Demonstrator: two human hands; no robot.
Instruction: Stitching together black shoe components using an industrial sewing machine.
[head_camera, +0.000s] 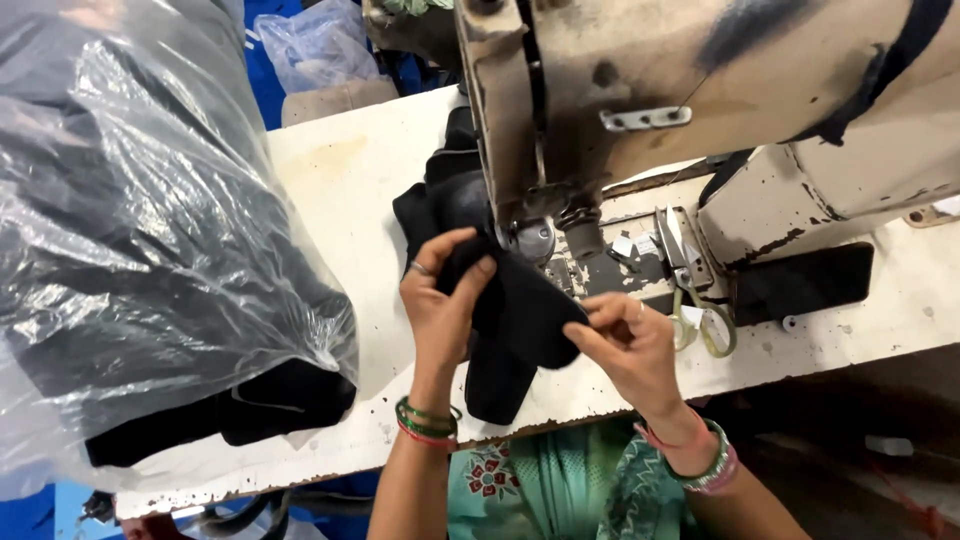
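Nearest me, my right hand (628, 350) pinches the lower right edge of the black cloth (520, 310) between thumb and fingertips, beaded bangles on that wrist. My left hand (443, 300), ring on one finger and green and red bangles at the wrist, is clamped on the same cloth higher up, thumb over the top and fingers curled behind it. The cloth is soft, matte and dark, folded into a rounded wedge between my two hands, with a flap hanging over the counter's (340, 190) front edge. The counter is flat, white and chipped along its rim. Just past my left fingers the cloth runs under the round metal foot of the sewing machine (700, 90), a bulky cream body with worn, scuffed paint. Scissors (690, 290) with pale green loops lie right of the foot. On the left slumps a crinkled clear plastic bag (150, 230) stuffed with dark fabric.
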